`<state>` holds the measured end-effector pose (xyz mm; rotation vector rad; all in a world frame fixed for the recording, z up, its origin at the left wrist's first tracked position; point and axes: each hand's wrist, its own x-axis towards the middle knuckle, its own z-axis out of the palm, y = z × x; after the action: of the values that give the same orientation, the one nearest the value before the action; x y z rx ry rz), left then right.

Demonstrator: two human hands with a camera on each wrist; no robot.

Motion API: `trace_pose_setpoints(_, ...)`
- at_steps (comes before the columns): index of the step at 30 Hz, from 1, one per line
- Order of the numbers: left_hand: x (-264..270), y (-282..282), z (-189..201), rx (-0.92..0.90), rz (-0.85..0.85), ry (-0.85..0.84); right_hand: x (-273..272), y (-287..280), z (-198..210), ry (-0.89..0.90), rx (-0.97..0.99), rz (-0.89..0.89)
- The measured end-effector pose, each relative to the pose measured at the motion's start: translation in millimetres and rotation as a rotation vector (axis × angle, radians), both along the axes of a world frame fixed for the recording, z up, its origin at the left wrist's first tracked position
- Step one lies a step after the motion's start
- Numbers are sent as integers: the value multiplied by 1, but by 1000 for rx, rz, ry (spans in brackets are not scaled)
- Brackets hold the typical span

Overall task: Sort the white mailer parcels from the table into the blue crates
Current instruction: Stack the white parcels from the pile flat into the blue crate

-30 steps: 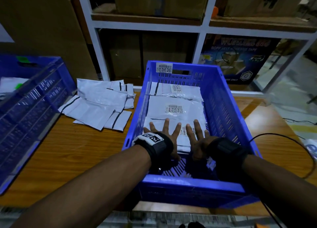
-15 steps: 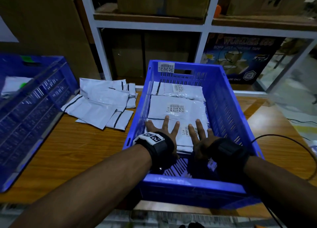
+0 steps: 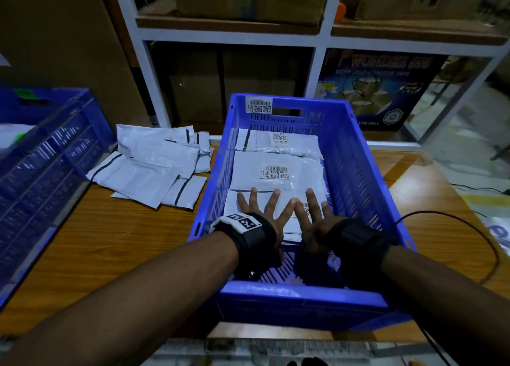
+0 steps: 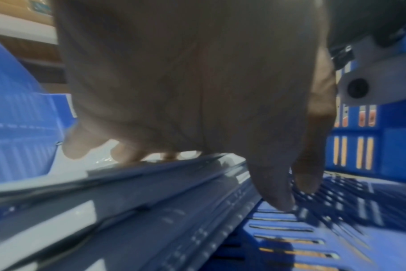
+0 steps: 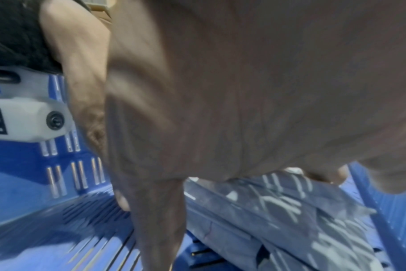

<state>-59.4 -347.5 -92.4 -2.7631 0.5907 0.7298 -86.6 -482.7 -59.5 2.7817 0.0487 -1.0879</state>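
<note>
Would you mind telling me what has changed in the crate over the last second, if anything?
Very little. Both the left hand and the right hand stay spread flat, pressing the nearest parcel in the middle blue crate; nothing was gripped or released. The small shift in the picture looks like head motion. The loose mailers on the table and the left crate are unchanged.

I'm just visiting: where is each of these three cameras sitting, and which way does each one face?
Head: worn on the head, looking down at the blue crate and table; both forearms and the left hand and right hand show.
Left wrist: under the left wrist, looking along the palm at the mailer stack.
Right wrist: under the right wrist, looking along the palm; the other wrist's camera shows.
Shared: all show the crate and stacked mailers.
</note>
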Motion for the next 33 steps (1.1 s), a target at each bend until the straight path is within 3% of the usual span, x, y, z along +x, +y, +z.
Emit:
trace_pose_setpoints(22, 1, 2, -7, -102, 79, 24, 10, -4, -19, -45, 27, -36)
trace_pose_setpoints(33, 0, 6, 24, -36, 45, 27, 17, -11, -8, -117, 82, -56)
